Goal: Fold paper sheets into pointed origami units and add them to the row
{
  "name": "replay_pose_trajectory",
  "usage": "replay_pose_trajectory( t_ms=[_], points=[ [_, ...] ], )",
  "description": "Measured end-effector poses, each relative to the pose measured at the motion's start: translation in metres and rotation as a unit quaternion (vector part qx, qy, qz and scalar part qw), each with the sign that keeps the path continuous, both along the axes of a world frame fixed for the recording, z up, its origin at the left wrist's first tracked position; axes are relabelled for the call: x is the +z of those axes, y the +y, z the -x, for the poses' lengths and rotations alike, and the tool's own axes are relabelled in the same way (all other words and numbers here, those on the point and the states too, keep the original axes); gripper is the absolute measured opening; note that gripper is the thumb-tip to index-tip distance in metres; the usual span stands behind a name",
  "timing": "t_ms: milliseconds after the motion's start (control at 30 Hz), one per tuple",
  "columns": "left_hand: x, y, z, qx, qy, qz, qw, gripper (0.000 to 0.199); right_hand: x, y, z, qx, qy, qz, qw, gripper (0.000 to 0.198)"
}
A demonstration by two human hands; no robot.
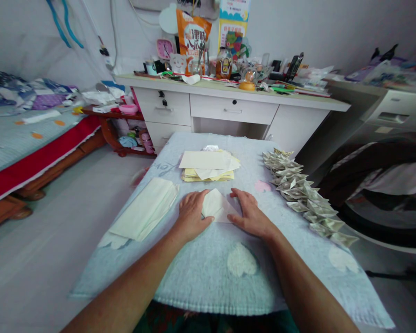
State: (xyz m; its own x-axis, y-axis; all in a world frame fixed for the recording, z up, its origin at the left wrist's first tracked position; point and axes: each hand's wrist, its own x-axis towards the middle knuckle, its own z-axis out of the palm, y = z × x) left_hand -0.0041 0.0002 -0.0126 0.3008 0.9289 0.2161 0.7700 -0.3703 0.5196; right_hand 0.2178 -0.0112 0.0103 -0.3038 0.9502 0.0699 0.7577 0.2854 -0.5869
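Both hands lie flat on a small folded sheet [215,206] in the middle of a table covered by a pale blue towel [208,282]. Left hand [192,213] presses the sheet's left side with fingers spread and relaxed, gripping nothing. Right hand [250,213] presses the right side the same way, palm down, fingers stretched toward the sheet's upper corner. Between them the sheet shows a pointed, triangular flap, so this looks like a crease being flattened partway through a fold. A further fold would probably call for lifting one edge with the fingertips while the other hand holds the sheet still.

Just beyond the hands sits a stack of yellow and cream paper [208,166], apart from the folded sheet. To the left, near the towel's left edge, lies a slanted pile of cream sheets [146,213]. Along the right side runs a long row of finished folded pieces [303,194], greenish and pointed, reaching from the far end almost to the right edge.

Open towel lies between the arms and toward the near edge, giving free room there. Room to the right is tighter, since the row is near the right hand. Past the table's far end stands a cluttered white desk [229,104]; a bed [27,138] is well off to the left.
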Motion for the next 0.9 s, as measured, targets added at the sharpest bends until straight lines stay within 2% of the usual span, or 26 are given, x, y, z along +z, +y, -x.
replay_pose_trajectory(
  t_ms=[200, 433, 500, 633, 667, 733, 800, 833, 900],
  points=[
    [0.002, -0.001, -0.003, -0.071, -0.086, -0.019, 0.994, 0.091, -0.011, 0.005, 0.020, -0.012, 0.035, -0.035, 0.999, 0.089],
    [0.004, -0.004, -0.006, -0.081, -0.113, -0.036, 0.990, 0.104, -0.010, 0.009, 0.020, -0.056, 0.064, -0.030, 0.996, 0.084],
    [0.003, -0.004, -0.006, -0.086, -0.121, -0.041, 0.988, 0.104, -0.007, 0.009, 0.020, -0.060, 0.063, -0.027, 0.996, 0.073],
    [0.004, -0.004, -0.006, -0.070, -0.154, -0.012, 0.985, 0.103, -0.001, 0.009, 0.017, 0.006, 0.094, 0.000, 0.996, 0.020],
    [0.005, -0.004, -0.006, -0.062, -0.169, 0.005, 0.984, 0.103, -0.001, 0.009, 0.016, 0.024, 0.123, 0.012, 0.992, 0.013],
    [0.006, -0.003, -0.006, -0.044, -0.210, 0.037, 0.976, 0.104, -0.003, 0.009, 0.015, 0.033, 0.206, 0.050, 0.977, 0.012],
    [0.007, -0.002, -0.005, -0.021, -0.266, 0.062, 0.962, 0.103, -0.006, 0.009, 0.015, 0.017, 0.306, 0.101, 0.946, 0.019],
    [0.007, -0.001, -0.005, -0.015, -0.293, 0.079, 0.953, 0.098, -0.008, 0.009, 0.015, 0.007, 0.354, 0.123, 0.927, 0.024],
    [0.007, 0.002, -0.004, -0.030, -0.340, 0.130, 0.931, 0.074, -0.009, 0.009, 0.018, -0.011, 0.430, 0.150, 0.890, 0.031]
  ],
)
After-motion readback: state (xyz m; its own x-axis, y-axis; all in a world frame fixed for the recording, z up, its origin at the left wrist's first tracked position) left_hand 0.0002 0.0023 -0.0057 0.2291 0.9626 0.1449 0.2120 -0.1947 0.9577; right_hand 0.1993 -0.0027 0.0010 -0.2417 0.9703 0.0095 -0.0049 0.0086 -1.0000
